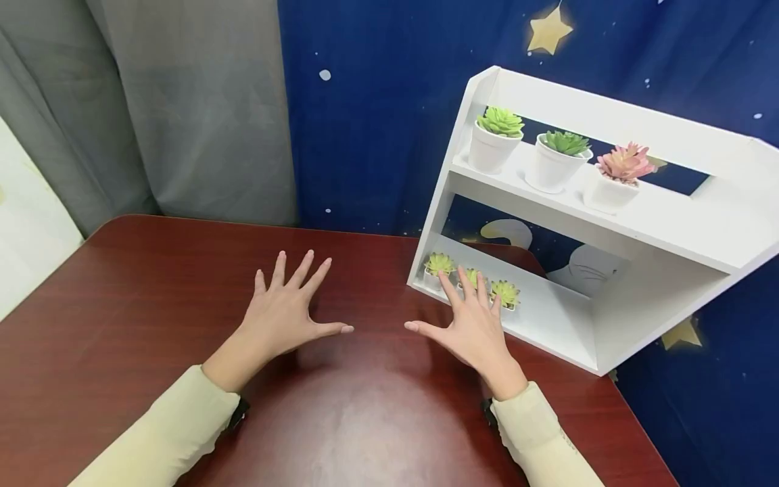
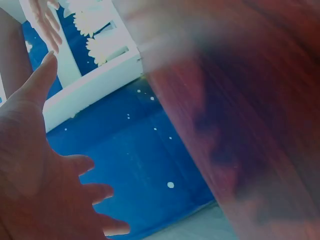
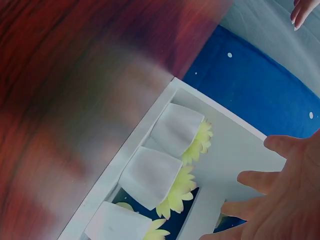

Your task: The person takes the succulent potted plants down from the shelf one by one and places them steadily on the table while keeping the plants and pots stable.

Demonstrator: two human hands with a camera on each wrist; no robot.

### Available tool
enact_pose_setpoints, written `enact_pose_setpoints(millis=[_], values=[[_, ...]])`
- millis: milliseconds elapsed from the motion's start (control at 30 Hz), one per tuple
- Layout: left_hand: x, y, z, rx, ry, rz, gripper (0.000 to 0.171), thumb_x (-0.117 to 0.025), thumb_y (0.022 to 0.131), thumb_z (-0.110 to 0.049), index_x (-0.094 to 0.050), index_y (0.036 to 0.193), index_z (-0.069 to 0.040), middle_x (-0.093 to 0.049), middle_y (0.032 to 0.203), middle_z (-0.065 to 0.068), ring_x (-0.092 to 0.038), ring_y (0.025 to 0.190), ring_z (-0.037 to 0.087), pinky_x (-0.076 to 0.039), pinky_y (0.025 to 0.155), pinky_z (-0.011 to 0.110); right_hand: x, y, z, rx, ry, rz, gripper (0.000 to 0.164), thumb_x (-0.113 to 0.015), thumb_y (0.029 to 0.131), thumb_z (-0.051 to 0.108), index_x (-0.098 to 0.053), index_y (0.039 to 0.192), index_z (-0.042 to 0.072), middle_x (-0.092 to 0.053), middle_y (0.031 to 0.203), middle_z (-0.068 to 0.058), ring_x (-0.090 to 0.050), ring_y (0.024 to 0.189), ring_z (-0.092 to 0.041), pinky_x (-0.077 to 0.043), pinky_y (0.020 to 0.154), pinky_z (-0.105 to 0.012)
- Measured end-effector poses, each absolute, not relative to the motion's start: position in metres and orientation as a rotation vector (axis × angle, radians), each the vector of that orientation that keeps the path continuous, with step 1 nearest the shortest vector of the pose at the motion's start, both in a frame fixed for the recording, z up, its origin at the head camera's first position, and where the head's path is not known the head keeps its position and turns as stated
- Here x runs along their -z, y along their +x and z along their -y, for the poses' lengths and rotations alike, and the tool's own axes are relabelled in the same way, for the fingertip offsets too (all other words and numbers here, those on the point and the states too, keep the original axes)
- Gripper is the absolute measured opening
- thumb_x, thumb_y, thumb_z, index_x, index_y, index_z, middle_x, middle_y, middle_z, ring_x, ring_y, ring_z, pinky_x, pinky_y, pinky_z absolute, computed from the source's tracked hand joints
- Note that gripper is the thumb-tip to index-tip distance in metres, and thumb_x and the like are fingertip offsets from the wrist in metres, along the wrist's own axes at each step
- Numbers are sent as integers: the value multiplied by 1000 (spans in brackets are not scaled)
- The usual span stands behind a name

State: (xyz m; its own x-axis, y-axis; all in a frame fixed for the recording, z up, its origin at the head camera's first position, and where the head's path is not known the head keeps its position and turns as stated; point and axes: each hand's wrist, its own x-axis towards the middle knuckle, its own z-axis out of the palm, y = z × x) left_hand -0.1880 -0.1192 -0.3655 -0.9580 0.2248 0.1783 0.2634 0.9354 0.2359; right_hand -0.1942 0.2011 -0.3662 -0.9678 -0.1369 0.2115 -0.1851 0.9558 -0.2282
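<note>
Both hands hover over the dark red table (image 1: 365,419) with fingers spread and nothing held. My left hand (image 1: 281,316) is left of the middle, thumb pointing right. My right hand (image 1: 475,328) is nearest the white shelf (image 1: 663,237), its fingers overlapping the lower level in the head view. Small yellow-green succulents stand in a row there: a left one (image 1: 439,264), a middle one (image 1: 471,279) partly hidden by fingers, and a right one (image 1: 505,293). In the right wrist view their white pots (image 3: 151,177) show beside the spread fingers.
On the upper level stand a light green succulent (image 1: 500,123), a darker green one (image 1: 564,143) and a pink one (image 1: 625,164), all in white pots. Behind the table hang a grey curtain (image 1: 207,108) and a blue curtain (image 1: 377,122) with stars.
</note>
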Motion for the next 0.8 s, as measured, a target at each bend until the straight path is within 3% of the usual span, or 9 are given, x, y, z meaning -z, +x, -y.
enact_pose_setpoints(millis=[233, 633, 800], values=[[356, -189, 115, 386, -414, 2971, 115, -55, 72, -91, -17, 163, -31, -13, 172, 9, -2, 155, 51, -8, 116, 78, 361, -190, -209, -385, 248, 2906, 105, -57, 73, 89, -31, 159, 34, -22, 169, -10, -13, 155, -48, -12, 112, -83], [347, -186, 107, 398, -459, 2960, 110, -54, 76, -89, -17, 163, -32, -15, 171, 9, -6, 155, 51, -10, 117, 77, 351, -173, -232, -419, 209, 2902, 100, -59, 75, 87, -29, 158, 41, -21, 170, -10, -12, 155, -49, -12, 115, -80], [341, -186, 107, 430, -469, 2960, 109, -49, 79, -90, -18, 163, -29, -16, 171, 10, -9, 155, 51, -11, 118, 75, 345, -166, -242, -403, 200, 2875, 102, -62, 75, 84, -31, 159, 35, -21, 169, -12, -13, 155, -49, -13, 113, -81]])
